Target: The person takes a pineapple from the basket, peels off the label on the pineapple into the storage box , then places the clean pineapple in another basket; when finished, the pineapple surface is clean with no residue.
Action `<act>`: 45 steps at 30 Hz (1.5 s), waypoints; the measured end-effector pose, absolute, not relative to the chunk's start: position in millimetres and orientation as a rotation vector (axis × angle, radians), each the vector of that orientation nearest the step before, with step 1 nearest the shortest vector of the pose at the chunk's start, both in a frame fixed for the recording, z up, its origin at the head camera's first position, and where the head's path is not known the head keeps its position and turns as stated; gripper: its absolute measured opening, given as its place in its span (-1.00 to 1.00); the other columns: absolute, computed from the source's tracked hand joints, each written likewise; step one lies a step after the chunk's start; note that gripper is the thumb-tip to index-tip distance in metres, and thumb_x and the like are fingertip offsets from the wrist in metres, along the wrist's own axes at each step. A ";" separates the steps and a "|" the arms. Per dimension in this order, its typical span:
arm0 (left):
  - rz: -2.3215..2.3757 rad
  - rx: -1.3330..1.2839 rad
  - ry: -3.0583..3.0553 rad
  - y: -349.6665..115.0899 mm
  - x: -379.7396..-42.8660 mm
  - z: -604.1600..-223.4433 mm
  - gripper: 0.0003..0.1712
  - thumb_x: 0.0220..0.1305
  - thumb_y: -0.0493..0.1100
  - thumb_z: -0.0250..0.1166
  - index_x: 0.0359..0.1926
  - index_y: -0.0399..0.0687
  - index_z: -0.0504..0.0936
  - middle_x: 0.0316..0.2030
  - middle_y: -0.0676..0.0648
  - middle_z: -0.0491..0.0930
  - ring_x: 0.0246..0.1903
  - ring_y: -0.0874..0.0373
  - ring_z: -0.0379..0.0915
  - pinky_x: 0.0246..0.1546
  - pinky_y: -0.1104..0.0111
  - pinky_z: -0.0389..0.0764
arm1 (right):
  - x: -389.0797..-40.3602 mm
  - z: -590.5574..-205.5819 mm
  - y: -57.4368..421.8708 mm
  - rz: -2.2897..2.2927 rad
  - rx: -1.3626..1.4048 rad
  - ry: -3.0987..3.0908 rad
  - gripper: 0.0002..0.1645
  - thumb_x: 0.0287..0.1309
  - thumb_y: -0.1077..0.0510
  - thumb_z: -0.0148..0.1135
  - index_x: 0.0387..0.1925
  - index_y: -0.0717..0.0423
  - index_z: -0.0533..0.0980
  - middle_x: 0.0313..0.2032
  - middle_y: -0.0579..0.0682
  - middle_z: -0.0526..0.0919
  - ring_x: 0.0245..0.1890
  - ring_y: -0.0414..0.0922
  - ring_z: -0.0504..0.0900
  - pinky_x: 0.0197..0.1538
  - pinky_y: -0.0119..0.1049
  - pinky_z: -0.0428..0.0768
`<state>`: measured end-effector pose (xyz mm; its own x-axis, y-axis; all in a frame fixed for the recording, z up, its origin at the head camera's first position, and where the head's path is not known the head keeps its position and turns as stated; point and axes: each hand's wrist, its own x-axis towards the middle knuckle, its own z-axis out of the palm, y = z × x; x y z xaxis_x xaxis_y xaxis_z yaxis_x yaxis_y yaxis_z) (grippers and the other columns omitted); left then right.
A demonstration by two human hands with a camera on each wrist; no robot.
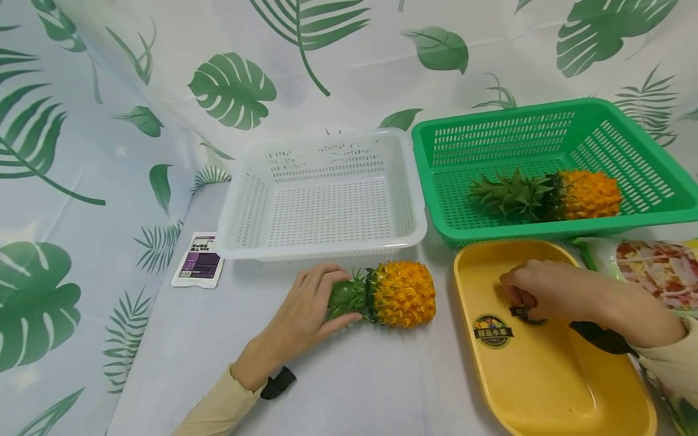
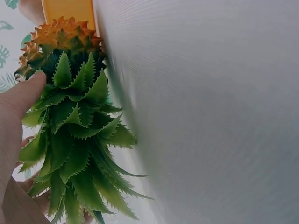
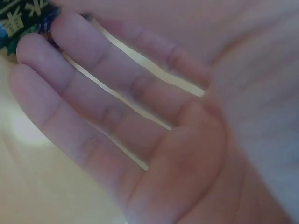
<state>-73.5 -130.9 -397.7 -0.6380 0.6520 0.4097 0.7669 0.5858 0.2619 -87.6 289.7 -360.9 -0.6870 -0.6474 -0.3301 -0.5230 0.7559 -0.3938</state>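
A small pineapple (image 1: 405,295) lies on its side on the pale cloth, orange fruit to the right and green crown to the left. My left hand (image 1: 305,309) grips its crown; the left wrist view shows the thumb by the crown's base and fingers behind the leaves (image 2: 77,149). Inside the yellow basin (image 1: 545,387), my right hand (image 1: 556,290) reaches down over a dark round label (image 1: 519,312), partly covering it. Its fingers look loosely extended in the right wrist view, fingertips beside the label (image 3: 18,23); the thumb is hidden there. Another round label (image 1: 492,331) lies on the basin floor.
A white basket (image 1: 322,251) stands behind the left hand. Beside it, a green basket (image 1: 523,233) holds another pineapple (image 1: 589,194). A white and purple packet (image 1: 199,260) lies at the left, and a printed bag (image 1: 654,269) is at the far right.
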 end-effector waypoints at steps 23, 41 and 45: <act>-0.603 -1.199 -2.492 -129.8 -72.8 -399.4 -0.28 0.25 0.11 0.53 0.19 -0.23 0.44 0.12 -0.19 0.49 0.10 -0.07 0.48 0.10 0.07 0.50 | -90.4 -292.9 197.0 -0.591 -1.587 2.507 -0.36 0.23 0.02 0.54 0.26 -0.10 0.44 0.21 -0.12 0.47 -0.04 -0.22 0.56 -0.08 -0.28 0.67; -0.602 -1.202 -2.491 -134.7 -64.6 -401.3 -0.30 0.27 0.10 0.53 0.19 -0.19 0.42 0.14 -0.19 0.48 0.07 -0.07 0.48 0.05 0.10 0.49 | -101.8 -314.3 160.5 -0.475 -1.551 2.346 0.08 0.20 -0.08 0.56 0.58 0.08 0.18 0.49 0.11 0.28 0.40 0.11 0.40 0.31 0.12 0.50; -0.600 -1.194 -2.503 -135.7 -64.1 -401.9 -0.30 0.27 0.10 0.53 0.19 -0.21 0.42 0.15 -0.20 0.48 0.08 -0.07 0.48 0.05 0.10 0.49 | -103.8 -319.7 158.3 -0.508 -1.554 2.336 0.11 0.15 -0.08 0.59 0.57 0.11 0.19 0.47 0.09 0.29 0.40 0.08 0.40 0.31 0.09 0.52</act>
